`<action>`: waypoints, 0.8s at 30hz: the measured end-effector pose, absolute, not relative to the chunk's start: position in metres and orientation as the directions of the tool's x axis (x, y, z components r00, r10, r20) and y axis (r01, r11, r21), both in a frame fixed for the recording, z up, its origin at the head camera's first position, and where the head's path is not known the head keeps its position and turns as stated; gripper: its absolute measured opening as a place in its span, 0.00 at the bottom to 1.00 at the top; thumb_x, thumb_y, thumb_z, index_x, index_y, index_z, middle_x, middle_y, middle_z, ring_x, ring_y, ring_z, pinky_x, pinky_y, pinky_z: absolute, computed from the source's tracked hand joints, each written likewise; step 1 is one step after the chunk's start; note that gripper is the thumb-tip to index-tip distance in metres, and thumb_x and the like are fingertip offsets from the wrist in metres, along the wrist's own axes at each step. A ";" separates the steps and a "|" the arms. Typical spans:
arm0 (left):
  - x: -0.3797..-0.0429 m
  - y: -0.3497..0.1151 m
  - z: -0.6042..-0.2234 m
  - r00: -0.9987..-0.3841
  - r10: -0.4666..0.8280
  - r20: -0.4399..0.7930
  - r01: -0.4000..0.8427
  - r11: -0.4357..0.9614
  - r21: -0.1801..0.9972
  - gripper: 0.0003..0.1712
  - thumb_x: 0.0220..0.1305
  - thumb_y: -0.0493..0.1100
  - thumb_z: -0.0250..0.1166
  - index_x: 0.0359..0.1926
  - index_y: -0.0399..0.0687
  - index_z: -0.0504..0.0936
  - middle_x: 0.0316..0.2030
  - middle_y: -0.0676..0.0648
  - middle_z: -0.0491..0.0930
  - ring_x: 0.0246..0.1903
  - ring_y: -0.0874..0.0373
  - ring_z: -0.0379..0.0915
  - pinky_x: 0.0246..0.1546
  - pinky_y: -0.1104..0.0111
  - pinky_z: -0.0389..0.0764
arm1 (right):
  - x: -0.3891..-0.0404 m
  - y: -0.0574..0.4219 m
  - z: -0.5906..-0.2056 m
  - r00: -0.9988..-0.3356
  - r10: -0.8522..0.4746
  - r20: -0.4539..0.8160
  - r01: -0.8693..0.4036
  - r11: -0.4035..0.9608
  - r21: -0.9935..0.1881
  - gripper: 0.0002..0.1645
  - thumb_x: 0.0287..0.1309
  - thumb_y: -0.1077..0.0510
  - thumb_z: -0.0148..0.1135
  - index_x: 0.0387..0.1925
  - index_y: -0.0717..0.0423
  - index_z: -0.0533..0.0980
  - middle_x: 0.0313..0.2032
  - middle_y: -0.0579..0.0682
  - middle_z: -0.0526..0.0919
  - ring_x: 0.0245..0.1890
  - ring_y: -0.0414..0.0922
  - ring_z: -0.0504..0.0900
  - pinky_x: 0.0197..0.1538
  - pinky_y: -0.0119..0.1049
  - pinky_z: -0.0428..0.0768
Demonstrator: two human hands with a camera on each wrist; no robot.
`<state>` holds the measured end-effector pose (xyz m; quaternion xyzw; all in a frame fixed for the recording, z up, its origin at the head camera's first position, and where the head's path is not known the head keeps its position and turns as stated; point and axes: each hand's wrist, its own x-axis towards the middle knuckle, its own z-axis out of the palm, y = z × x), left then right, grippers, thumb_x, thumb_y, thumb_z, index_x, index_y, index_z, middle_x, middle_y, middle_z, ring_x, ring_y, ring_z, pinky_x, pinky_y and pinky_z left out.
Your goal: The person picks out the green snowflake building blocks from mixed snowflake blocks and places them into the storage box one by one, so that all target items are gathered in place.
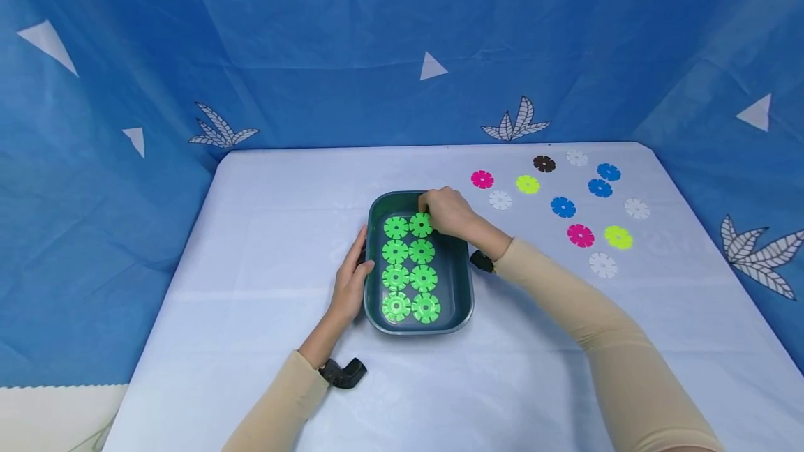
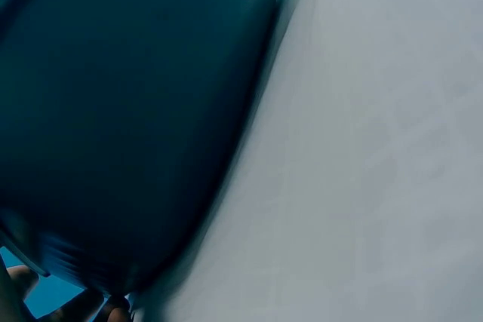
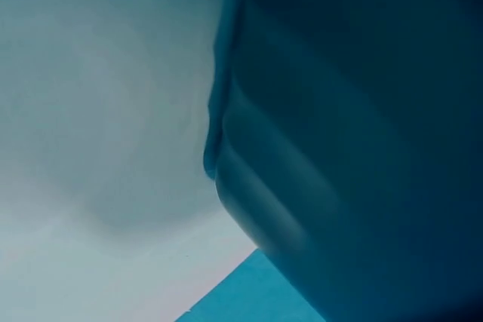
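Observation:
A dark green tray stands on the table in the head view, with several bright green notched snowflake discs laid flat in two columns inside it. My left hand holds the tray's left side, thumb at the rim and fingers along the outer wall. In the left wrist view, fingertips show beside the dark wall. Over the tray's far right part, my right hand bends down with curled fingers and pinches the farthest disc of the right column. The right wrist view is filled mostly by the tray's dark outer wall.
Loose snowflake discs lie spread at the table's far right: pink, blue, yellow, white and brown. A white cloth covers the table. Blue printed curtains hang behind and beside it.

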<state>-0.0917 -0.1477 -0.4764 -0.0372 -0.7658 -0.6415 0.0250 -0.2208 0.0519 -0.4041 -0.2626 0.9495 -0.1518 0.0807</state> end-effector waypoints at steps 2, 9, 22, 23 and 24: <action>-0.092 -0.148 -0.477 -0.996 0.028 0.086 0.090 0.174 0.981 0.37 0.68 0.36 0.46 0.77 0.50 0.51 0.77 0.45 0.48 0.77 0.51 0.42 0.75 0.50 0.47 | -0.220 0.052 -0.404 -0.850 -0.522 -0.073 -0.477 0.820 -0.316 0.16 0.57 0.72 0.55 0.43 0.63 0.84 0.42 0.59 0.87 0.37 0.53 0.84 0.42 0.42 0.84; -0.091 -0.147 -0.475 -0.996 0.030 0.085 0.089 0.180 0.980 0.37 0.68 0.36 0.46 0.77 0.50 0.51 0.77 0.48 0.49 0.77 0.52 0.42 0.76 0.52 0.46 | -0.219 0.051 -0.405 -0.853 -0.519 -0.048 -0.484 0.822 -0.299 0.14 0.56 0.72 0.56 0.40 0.64 0.84 0.38 0.58 0.87 0.30 0.49 0.81 0.37 0.41 0.84; -0.092 -0.147 -0.475 -0.996 0.027 0.080 0.084 0.176 0.981 0.37 0.68 0.36 0.46 0.77 0.51 0.51 0.77 0.47 0.48 0.76 0.51 0.42 0.75 0.51 0.47 | -0.218 0.055 -0.410 -0.852 -0.520 0.056 -0.504 0.788 -0.352 0.14 0.56 0.72 0.56 0.42 0.68 0.83 0.38 0.61 0.87 0.31 0.49 0.84 0.38 0.40 0.85; -0.092 -0.147 -0.475 -0.997 0.027 0.078 0.082 0.177 0.981 0.37 0.68 0.36 0.46 0.77 0.51 0.51 0.77 0.47 0.48 0.76 0.51 0.42 0.75 0.51 0.47 | -0.217 0.056 -0.408 -0.853 -0.519 0.053 -0.496 0.777 -0.388 0.14 0.57 0.72 0.56 0.43 0.68 0.82 0.39 0.61 0.87 0.33 0.50 0.85 0.40 0.42 0.86; -0.092 -0.147 -0.475 -0.997 0.028 0.075 0.079 0.177 0.981 0.37 0.69 0.36 0.46 0.77 0.51 0.51 0.77 0.48 0.48 0.76 0.51 0.43 0.75 0.51 0.47 | -0.216 0.058 -0.407 -0.855 -0.516 0.051 -0.486 0.762 -0.429 0.13 0.57 0.71 0.58 0.44 0.68 0.82 0.39 0.61 0.87 0.36 0.51 0.85 0.42 0.42 0.85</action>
